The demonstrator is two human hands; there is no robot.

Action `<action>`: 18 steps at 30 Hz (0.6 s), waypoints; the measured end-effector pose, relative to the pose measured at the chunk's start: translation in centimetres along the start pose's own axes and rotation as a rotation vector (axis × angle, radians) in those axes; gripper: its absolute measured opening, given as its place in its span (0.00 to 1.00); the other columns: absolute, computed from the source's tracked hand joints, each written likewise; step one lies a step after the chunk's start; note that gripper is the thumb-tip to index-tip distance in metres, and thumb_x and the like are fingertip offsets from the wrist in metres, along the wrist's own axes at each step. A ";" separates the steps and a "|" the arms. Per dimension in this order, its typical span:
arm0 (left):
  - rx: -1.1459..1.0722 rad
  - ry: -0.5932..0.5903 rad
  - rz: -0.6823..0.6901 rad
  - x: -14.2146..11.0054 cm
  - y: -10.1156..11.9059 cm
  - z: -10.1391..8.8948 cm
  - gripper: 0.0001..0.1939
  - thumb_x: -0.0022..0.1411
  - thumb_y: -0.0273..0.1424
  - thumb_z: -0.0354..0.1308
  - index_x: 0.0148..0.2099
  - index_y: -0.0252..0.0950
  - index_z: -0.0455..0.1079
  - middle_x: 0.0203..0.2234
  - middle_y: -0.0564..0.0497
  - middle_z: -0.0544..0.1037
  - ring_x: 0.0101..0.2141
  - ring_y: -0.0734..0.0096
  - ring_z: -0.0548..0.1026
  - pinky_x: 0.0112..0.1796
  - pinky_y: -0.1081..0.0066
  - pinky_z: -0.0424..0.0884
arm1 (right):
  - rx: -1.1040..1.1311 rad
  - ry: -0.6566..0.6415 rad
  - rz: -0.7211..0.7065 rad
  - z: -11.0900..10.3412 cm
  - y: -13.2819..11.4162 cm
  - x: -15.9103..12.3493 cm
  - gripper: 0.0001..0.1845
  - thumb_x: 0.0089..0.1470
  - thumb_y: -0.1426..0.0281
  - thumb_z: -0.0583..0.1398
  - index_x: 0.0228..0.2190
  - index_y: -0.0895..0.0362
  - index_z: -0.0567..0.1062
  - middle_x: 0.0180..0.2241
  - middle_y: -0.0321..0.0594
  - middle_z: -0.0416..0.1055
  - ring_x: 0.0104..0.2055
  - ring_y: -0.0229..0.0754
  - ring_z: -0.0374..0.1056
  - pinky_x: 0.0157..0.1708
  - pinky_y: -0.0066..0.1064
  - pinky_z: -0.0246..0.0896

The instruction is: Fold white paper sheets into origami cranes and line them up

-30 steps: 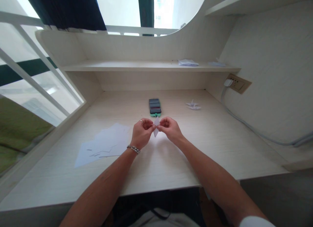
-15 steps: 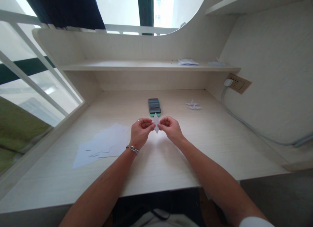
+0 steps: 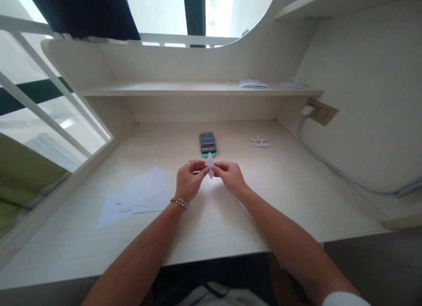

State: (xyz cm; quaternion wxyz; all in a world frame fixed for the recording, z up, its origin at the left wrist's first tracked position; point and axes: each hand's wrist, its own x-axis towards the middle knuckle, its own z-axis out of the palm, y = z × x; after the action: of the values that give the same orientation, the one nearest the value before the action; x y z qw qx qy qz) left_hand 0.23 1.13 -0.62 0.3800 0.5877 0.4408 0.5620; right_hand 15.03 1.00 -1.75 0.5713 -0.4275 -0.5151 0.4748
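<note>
reaching over the desk (image 3: 280, 178), your left hand (image 3: 189, 181) and right hand (image 3: 232, 176), nearer you than the phone (image 3: 207, 141), pinch the diamond-shaped folded paper (image 3: 210, 162) between them; press lightly, evenly, matching edges before firming creases.

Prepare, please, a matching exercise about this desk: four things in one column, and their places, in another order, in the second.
1. diamond-shaped paper
2. loose sheets
3. folded paper figures
4. white plug

A. in the wall socket
B. on the right part of the desk
C. between the left hand and right hand
D. on the desk's left part

Pairs: 1-C, 2-D, 3-B, 4-A
</note>
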 end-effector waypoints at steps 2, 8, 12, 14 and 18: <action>0.020 -0.068 -0.019 0.3 0.0 -0.4 0.16 0.48 0.34 0.69 0.39 0.32 0.76 0.32 0.45 0.81 0.32 0.66 0.79 0.36 0.67 0.75 | 0.051 -0.014 0.055 0.0 -0.1 0.0 0.17 0.40 0.60 0.68 0.29 0.60 0.80 0.26 0.41 0.77 0.28 0.41 0.72 0.34 0.35 0.71; -0.160 -0.245 -0.217 0.5 0.8 -1.0 0.13 0.44 0.32 0.70 0.33 0.30 0.77 0.28 0.46 0.82 0.28 0.67 0.78 0.34 0.67 0.75 | 0.180 -0.069 0.196 -0.2 -1.0 -0.1 0.17 0.33 0.63 0.71 0.28 0.60 0.79 0.26 0.39 0.77 0.28 0.41 0.73 0.33 0.35 0.72; -0.236 -0.296 -0.300 0.4 1.3 -1.0 0.13 0.42 0.30 0.71 0.33 0.31 0.78 0.26 0.47 0.82 0.28 0.67 0.78 0.35 0.66 0.76 | 0.203 -0.098 0.207 -0.6 -1.5 -0.1 0.16 0.31 0.67 0.71 0.27 0.60 0.78 0.23 0.37 0.77 0.26 0.39 0.73 0.31 0.33 0.72; -0.294 -0.280 -0.332 0.3 1.4 -1.1 0.12 0.41 0.29 0.71 0.31 0.31 0.78 0.25 0.48 0.81 0.27 0.68 0.78 0.34 0.66 0.76 | 0.206 -0.106 0.202 -0.7 -1.7 -0.2 0.14 0.31 0.68 0.71 0.25 0.60 0.78 0.23 0.36 0.76 0.25 0.38 0.72 0.31 0.34 0.71; -0.333 -0.246 -0.334 0.3 1.4 -1.1 0.09 0.40 0.27 0.70 0.28 0.32 0.77 0.21 0.51 0.80 0.25 0.70 0.77 0.32 0.67 0.76 | 0.219 -0.138 0.197 -0.8 -2.2 -0.3 0.12 0.32 0.69 0.70 0.24 0.60 0.78 0.22 0.35 0.75 0.25 0.37 0.71 0.32 0.34 0.71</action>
State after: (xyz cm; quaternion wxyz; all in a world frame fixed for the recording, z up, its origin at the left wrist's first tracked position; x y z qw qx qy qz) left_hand -0.70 0.88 0.91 0.6098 0.5000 0.3836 0.4806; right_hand 16.01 0.26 0.21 0.5286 -0.3773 -0.4539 0.6101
